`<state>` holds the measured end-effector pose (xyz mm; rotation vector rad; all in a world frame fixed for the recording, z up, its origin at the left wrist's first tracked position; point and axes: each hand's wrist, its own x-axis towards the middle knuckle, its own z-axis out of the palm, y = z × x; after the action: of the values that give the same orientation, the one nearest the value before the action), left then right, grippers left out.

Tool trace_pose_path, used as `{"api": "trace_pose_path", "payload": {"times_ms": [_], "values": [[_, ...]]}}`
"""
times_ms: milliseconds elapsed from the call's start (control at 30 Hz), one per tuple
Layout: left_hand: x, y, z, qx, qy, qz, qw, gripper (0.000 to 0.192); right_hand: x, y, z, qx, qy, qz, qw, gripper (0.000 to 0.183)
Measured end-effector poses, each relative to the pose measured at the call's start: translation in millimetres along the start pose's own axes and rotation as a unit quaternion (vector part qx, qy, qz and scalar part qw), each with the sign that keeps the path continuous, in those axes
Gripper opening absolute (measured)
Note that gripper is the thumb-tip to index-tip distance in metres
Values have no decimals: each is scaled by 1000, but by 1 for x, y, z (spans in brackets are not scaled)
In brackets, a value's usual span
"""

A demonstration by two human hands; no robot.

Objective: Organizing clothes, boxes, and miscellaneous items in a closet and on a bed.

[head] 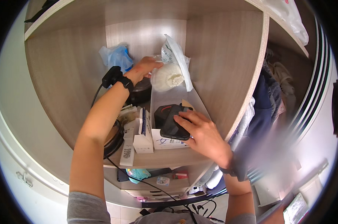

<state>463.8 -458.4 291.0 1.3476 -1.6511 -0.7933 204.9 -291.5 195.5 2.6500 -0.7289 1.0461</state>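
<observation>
My left hand [148,67] reaches to the back of a wooden cabinet shelf and grips a clear plastic container of cotton swabs [167,77], its white tips facing right. A white plastic packet [180,60] leans against that container on the right. Nearer to me, my right hand [201,128] holds a black smartphone [176,126], thumb at its lower edge and fingers over its face. The phone is above an open white cardboard box [169,143], which holds a black object [163,113] with a red line.
Left of the box stand a small white carton [143,137], a slim white box [127,152] and a dark round lidded container [141,91]. A blue plastic bag [117,57] lies behind. A black cable [146,182] hangs across the shelf edge. Clothes [259,103] hang beyond the right panel.
</observation>
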Motion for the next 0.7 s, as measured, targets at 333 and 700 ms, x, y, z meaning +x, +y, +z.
{"api": "trace_pose_path", "payload": {"times_ms": [333, 700], "values": [[31, -48, 33, 68, 42, 157, 984, 30, 1, -4, -2, 3, -13, 5, 1000, 58], [12, -37, 29, 226, -82, 204, 949, 22, 11, 0, -6, 85, 31, 37, 995, 52]]}}
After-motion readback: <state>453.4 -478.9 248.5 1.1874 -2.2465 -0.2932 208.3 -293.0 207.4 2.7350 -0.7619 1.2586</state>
